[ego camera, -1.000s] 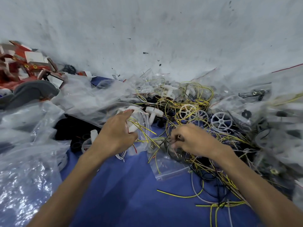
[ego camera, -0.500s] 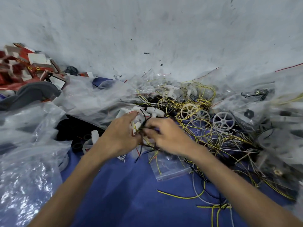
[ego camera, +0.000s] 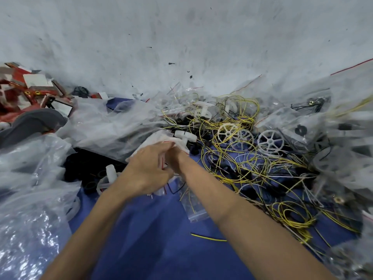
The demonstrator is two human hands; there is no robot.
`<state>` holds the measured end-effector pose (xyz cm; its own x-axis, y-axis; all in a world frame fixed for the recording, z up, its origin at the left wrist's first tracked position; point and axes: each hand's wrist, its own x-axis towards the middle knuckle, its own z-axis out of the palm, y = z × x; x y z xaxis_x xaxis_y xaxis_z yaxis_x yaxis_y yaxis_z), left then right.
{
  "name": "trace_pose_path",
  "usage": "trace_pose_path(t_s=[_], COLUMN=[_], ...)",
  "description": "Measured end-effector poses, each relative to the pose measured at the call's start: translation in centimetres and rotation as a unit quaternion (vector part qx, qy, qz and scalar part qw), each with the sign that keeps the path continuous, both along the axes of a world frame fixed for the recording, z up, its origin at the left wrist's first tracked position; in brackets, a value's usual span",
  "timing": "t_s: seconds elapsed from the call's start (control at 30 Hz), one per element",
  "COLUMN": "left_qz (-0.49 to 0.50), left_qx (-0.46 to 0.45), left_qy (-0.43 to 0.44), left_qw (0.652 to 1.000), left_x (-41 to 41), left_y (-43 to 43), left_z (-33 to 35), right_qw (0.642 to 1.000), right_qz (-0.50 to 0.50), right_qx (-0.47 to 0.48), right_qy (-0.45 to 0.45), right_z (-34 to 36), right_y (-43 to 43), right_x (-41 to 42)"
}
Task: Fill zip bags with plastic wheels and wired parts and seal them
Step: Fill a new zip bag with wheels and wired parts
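Zip bag [ego camera: 161,140] gripped at its mouth for filling, in the middle of the scene.

The red-lined edge of the bag is pinched by the curled fingers of the left hand [ego camera: 148,171], probably so that the mouth is kept open and lifted off the blue cloth [ego camera: 153,235]. The right hand [ego camera: 176,156] is pressed close against the left one at the mouth. Its fingers are covered, so it cannot be told whether something is grasped. White pieces are seen inside the bag. To the right, plastic wheels [ego camera: 270,140] and tangled yellow wires [ego camera: 238,110] are spread, judged to be stock for filling. A flat zip bag [ego camera: 193,211] is laid near, partly under the right forearm. Clear plastic sheets [ego camera: 30,178] are heaped at the left, and red boxes [ego camera: 30,91] at the far left.
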<state>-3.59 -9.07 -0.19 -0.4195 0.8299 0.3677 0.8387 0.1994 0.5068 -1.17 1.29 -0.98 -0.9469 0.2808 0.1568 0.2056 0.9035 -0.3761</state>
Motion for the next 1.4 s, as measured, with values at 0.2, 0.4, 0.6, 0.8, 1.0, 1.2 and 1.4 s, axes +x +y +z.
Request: trace_pose_path(t_s=[0.2,0.4,0.6,0.8,1.0,1.2,1.4], left_qz=[0.047,0.05,0.12,0.118,0.09,0.05,-0.023], left_qx=[0.017,0.026,0.088,0.128,0.088,0.067,0.029], left_qy=[-0.106,-0.155,-0.21,-0.268,-0.225,-0.197,-0.089], left_qw=[0.993,0.986,0.966,0.948,0.966,0.977,0.995], left_x=[-1.2,-1.8,-4.7,-5.5,-5.7,-5.8,-5.4], left_y=[0.3,0.6,1.6,2.0,0.3,-0.6,-1.6], left_z=[-0.1,0.5,1.1,1.4,0.0,-1.3,-1.0], right_qw=[0.987,0.99,0.919,0.976,0.972,0.98,0.985], right_qz=[0.013,0.081,0.055,-0.026,0.078,0.162,0.147], right_qx=[0.133,0.118,0.174,0.21,0.207,0.049,-0.028], right_qy=[-0.086,0.002,0.349,-0.052,-0.08,-0.103,-0.08], right_z=[0.4,0.9,0.3,-7.1,-4.4,-0.4,1.1], right_y=[0.3,0.6,-0.2,-5.7,-4.6,-2.2,-0.8], right_x=[1.9,4.0,7.2,3.2,3.8,8.2,10.8])
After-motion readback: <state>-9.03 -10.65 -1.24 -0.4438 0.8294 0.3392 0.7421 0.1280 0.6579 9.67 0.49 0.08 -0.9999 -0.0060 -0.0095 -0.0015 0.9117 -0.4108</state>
